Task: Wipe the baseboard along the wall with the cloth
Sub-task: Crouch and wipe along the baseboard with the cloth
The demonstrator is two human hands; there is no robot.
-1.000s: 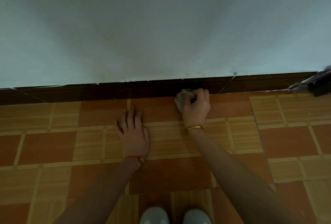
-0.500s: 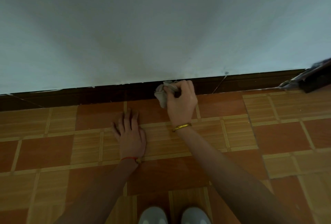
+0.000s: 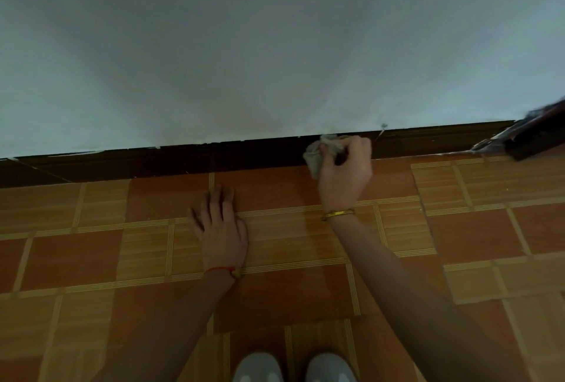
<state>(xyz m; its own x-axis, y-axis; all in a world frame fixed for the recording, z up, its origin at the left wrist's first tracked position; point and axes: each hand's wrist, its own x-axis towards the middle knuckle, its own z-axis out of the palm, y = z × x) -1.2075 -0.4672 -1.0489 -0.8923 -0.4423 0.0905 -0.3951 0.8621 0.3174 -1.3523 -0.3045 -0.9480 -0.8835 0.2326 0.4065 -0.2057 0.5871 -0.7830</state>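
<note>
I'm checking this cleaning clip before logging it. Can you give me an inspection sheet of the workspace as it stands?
Surface: tiled floor, orange and tan squares, meeting a dark baseboard under a pale wall.
Job's things: grey cloth, crumpled, pressed against the baseboard.
Clutter: dark object at the right edge by the baseboard, too blurred to name.
Hands: right hand grips the cloth, gold bangle on its wrist; left hand rests flat on the floor, red string bracelet on its wrist.
Cables: nothing seen.
Surroundings: toes of two light shoes at the bottom edge.
</note>
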